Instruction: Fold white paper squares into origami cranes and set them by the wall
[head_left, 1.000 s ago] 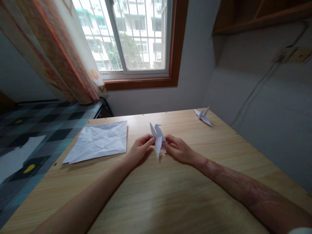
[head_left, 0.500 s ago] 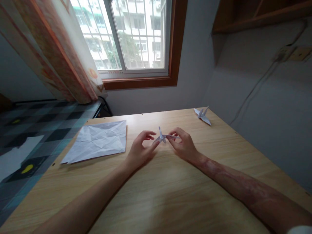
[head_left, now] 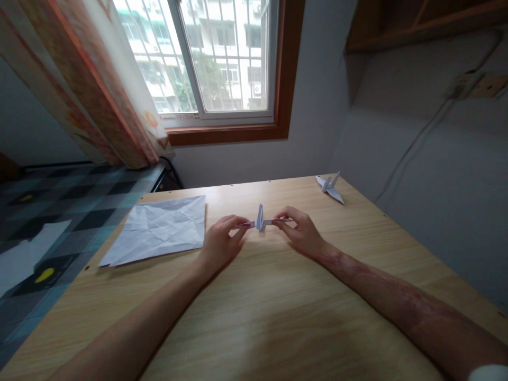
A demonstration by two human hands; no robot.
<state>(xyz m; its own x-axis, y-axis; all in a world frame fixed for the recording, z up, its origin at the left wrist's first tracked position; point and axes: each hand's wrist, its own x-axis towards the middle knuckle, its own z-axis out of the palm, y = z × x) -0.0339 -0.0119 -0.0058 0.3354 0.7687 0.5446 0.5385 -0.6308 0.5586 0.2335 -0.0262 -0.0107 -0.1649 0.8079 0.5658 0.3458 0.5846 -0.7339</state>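
Between my two hands is a white folded paper crane [head_left: 259,219], its wings spread out to both sides and its middle part pointing up. My left hand [head_left: 226,235] pinches the left wing between thumb and fingers. The right wing is gripped the same way by my right hand [head_left: 300,230]. Fingers cover parts of both wings. A second white paper crane [head_left: 330,188] rests at the far right corner of the wooden table [head_left: 254,307], apart from my hands.
Creased white paper sheets [head_left: 162,228] lie on the table's left side. Beyond the left edge is a checked cloth surface [head_left: 99,185] with more white paper [head_left: 34,251]. A window [head_left: 222,58], a curtain [head_left: 87,79] and a wall shelf [head_left: 428,26] stand behind.
My left hand has closed its fingers onto the crane's left wing, where they were apart before. The wings now stretch flatter sideways. My right hand keeps its hold.
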